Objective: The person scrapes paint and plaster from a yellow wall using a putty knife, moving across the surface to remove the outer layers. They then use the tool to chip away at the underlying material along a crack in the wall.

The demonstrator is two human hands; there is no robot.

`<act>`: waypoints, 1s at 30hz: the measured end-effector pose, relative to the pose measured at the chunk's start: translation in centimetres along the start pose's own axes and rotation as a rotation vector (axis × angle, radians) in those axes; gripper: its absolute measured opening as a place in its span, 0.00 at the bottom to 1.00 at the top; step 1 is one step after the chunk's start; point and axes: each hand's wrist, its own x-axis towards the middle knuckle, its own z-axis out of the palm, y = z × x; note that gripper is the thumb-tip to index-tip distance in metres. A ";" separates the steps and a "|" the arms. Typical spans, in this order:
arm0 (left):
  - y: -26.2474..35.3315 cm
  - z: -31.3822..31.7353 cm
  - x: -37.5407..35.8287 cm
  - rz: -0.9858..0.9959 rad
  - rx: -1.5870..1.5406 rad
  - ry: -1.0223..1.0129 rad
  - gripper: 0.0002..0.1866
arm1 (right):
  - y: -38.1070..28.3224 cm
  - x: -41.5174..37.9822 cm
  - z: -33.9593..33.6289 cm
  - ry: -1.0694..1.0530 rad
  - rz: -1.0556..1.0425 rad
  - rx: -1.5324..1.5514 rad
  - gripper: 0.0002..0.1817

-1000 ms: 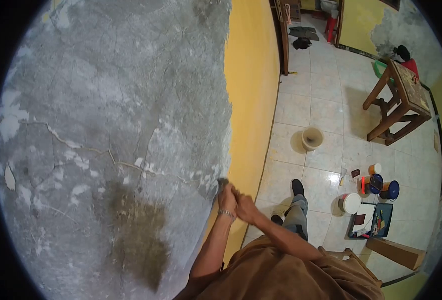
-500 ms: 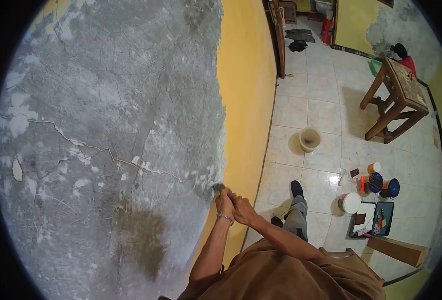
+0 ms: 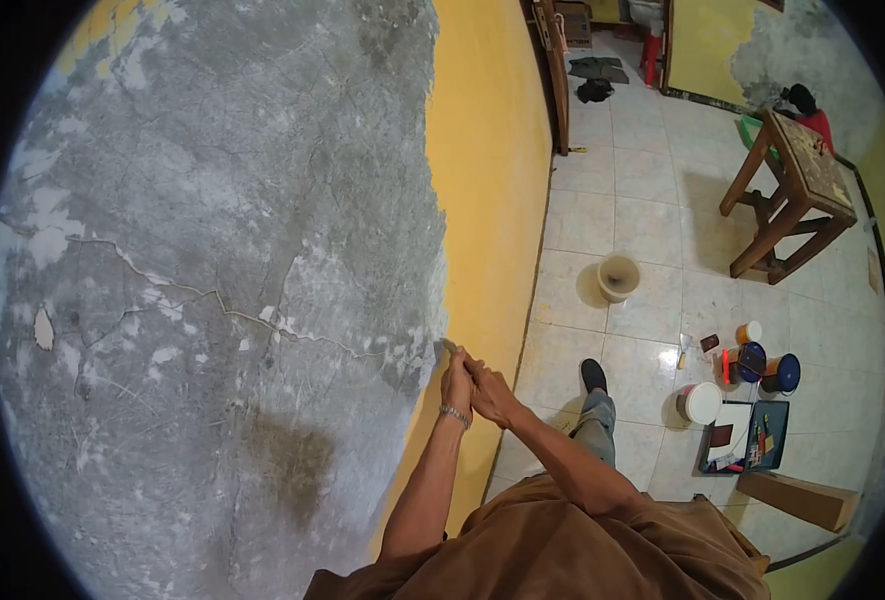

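Observation:
My left hand (image 3: 457, 380), with a metal bracelet at the wrist, is closed around a small scraper-like tool (image 3: 447, 346); most of the tool is hidden. Beside it, to the right, my right hand (image 3: 490, 392) is closed on the same tool's handle. The tool's tip meets the wall where yellow paint (image 3: 483, 170) borders bare grey plaster (image 3: 213, 190). A thin crack runs across the plaster towards my hands, above a dark damp-looking patch (image 3: 291, 455).
On the tiled floor stand a beige bucket (image 3: 620, 278), a white-lidded tub (image 3: 703, 403), blue-lidded pots (image 3: 783, 374) and an open tool case (image 3: 768, 436). A wooden stool (image 3: 798, 190) is at the right, with a person in red (image 3: 813, 122) behind it.
Both hands and the tool have shifted slightly up and to the right along the paint edge. The view of the wall has moved a little.

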 end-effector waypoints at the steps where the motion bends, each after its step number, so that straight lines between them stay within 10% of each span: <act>1: 0.0 -0.4 -1.3 0.001 -0.006 0.000 0.23 | -0.3 -0.8 0.3 -0.003 -0.002 -0.005 0.28; 9: -1.2 -4.6 -3.7 0.086 -0.015 -0.025 0.19 | -0.7 -3.2 3.1 0.104 -0.213 -0.270 0.25; 12: 0.4 -5.8 -1.6 0.027 0.391 -0.141 0.19 | -1.9 -2.7 3.6 0.012 -0.123 -0.388 0.26; 30: -0.3 -5.0 2.6 0.036 0.275 -0.088 0.12 | -0.9 -0.7 3.8 -0.106 0.092 -0.329 0.27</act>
